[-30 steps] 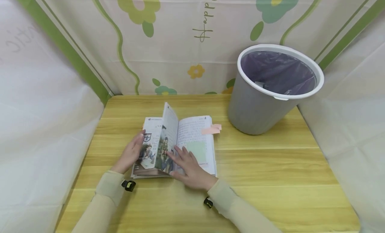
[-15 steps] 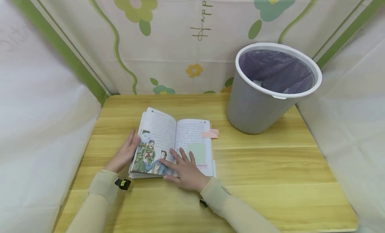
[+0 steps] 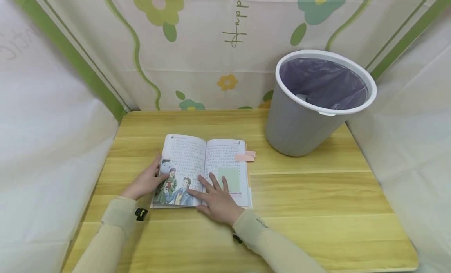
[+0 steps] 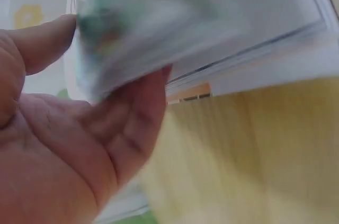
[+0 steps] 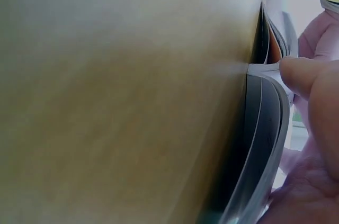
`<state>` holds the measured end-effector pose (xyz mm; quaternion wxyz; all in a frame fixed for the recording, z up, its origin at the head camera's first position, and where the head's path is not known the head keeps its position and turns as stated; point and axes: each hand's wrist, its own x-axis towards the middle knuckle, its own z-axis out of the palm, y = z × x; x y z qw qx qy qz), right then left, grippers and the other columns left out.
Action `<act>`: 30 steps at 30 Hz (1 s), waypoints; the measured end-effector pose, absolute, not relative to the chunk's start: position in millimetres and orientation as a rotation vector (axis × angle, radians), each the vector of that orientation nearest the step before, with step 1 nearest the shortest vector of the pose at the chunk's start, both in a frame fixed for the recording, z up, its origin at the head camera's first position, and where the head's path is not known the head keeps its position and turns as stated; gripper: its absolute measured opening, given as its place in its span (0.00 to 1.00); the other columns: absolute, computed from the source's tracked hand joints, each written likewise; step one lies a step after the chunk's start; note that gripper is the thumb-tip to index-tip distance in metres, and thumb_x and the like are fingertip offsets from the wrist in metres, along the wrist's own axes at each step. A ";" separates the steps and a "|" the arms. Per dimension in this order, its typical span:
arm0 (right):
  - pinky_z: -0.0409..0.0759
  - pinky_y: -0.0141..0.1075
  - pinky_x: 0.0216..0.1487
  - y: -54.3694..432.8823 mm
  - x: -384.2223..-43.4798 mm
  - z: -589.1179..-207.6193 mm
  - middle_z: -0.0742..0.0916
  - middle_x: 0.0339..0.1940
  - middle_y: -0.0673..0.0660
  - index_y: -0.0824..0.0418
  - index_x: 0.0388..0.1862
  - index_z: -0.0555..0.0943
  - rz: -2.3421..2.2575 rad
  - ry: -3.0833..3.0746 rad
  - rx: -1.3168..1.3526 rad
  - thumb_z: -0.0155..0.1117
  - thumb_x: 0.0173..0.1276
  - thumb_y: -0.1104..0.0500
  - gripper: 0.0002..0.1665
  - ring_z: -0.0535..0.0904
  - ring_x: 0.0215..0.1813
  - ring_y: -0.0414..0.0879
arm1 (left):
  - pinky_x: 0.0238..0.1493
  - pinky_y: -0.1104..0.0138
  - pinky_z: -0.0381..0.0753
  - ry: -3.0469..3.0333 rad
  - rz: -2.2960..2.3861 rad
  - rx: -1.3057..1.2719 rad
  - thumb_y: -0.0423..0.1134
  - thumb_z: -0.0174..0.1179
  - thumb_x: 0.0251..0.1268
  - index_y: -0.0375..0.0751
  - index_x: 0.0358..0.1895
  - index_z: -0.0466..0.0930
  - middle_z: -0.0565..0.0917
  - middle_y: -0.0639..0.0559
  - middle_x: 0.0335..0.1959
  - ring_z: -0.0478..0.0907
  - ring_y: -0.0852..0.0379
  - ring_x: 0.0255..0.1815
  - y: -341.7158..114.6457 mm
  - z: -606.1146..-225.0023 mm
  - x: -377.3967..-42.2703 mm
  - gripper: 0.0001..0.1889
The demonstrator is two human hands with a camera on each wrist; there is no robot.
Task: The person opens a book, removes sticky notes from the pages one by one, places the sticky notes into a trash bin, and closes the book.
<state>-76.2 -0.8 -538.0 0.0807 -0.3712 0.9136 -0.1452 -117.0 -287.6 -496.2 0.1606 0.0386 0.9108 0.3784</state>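
An open book lies on the wooden table, printed text on both pages and two illustrated figures at the lower left. At its left edge my left hand pinches the pages, thumb on top; the left wrist view shows fingers beneath the blurred page corner. My right hand rests with spread fingers across the lower part of the centre fold. In the right wrist view, its thumb is at the book's bottom edge by the spine. A pale green note covers part of the right page, and pink sticky tabs stick out from its side.
A grey trash bin with a white rim and a dark purple liner stands at the table's back right. Behind the table hangs a flowered curtain. White cloth hangs at the left and right sides.
The page that stood upright has turned over to the left and now lies flat. My left thumb has moved onto it. The right hand stays near the fold.
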 end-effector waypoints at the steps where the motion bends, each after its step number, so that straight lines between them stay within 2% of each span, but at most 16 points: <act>1: 0.43 0.70 0.70 -1.0 -76.0 -538.2 0.52 0.82 0.52 0.28 0.77 0.57 -0.420 2.730 -1.107 0.47 0.76 0.36 0.32 0.39 0.80 0.62 | 0.66 0.35 0.57 2.646 1.019 0.131 0.39 0.56 0.74 0.32 0.79 0.33 0.50 0.21 0.74 0.55 0.23 0.70 -285.8 -496.4 -118.1 0.45; 5: 0.41 0.70 0.70 -1.6 -75.0 -538.6 0.50 0.82 0.51 0.27 0.77 0.56 -0.390 2.725 -1.099 0.46 0.76 0.35 0.32 0.37 0.80 0.62 | 0.68 0.32 0.46 2.770 0.832 0.290 0.34 0.61 0.69 0.27 0.78 0.43 0.46 0.21 0.75 0.42 0.21 0.73 -274.0 -494.9 -122.1 0.43; 10: 0.45 0.70 0.70 2.0 -75.9 -533.8 0.53 0.82 0.52 0.31 0.77 0.60 -0.436 2.711 -1.098 0.49 0.77 0.39 0.31 0.40 0.80 0.62 | 0.70 0.34 0.37 2.737 0.749 0.462 0.37 0.56 0.72 0.29 0.77 0.50 0.41 0.28 0.78 0.31 0.27 0.76 -252.8 -491.5 -129.5 0.36; 14: 0.47 0.68 0.70 7.4 -79.6 -530.5 0.57 0.81 0.52 0.33 0.76 0.63 -0.511 2.669 -1.115 0.52 0.77 0.44 0.30 0.42 0.80 0.61 | 0.71 0.34 0.35 2.737 0.636 0.540 0.43 0.54 0.75 0.32 0.78 0.49 0.43 0.33 0.79 0.32 0.29 0.77 -239.2 -498.9 -135.5 0.37; 20: 0.50 0.67 0.71 18.6 -86.7 -531.6 0.62 0.79 0.54 0.40 0.75 0.68 -0.658 2.589 -1.194 0.55 0.77 0.50 0.29 0.47 0.79 0.61 | 0.67 0.30 0.33 2.649 0.564 0.635 0.52 0.59 0.71 0.37 0.79 0.49 0.41 0.39 0.80 0.28 0.27 0.75 -220.2 -496.0 -133.7 0.43; 24: 0.53 0.59 0.73 31.9 -93.8 -531.9 0.65 0.78 0.55 0.47 0.71 0.73 -0.767 2.546 -1.203 0.56 0.77 0.55 0.25 0.51 0.79 0.58 | 0.65 0.28 0.30 2.648 0.482 0.635 0.58 0.59 0.68 0.43 0.80 0.51 0.39 0.43 0.81 0.24 0.26 0.75 -209.7 -493.4 -130.8 0.44; 30: 0.60 0.48 0.73 54.0 -103.0 -530.3 0.63 0.79 0.56 0.53 0.71 0.73 -0.770 2.603 -1.102 0.57 0.76 0.54 0.26 0.54 0.78 0.54 | 0.63 0.27 0.28 2.724 0.302 0.646 0.69 0.58 0.61 0.44 0.79 0.53 0.37 0.37 0.80 0.25 0.25 0.74 -194.6 -502.1 -126.9 0.50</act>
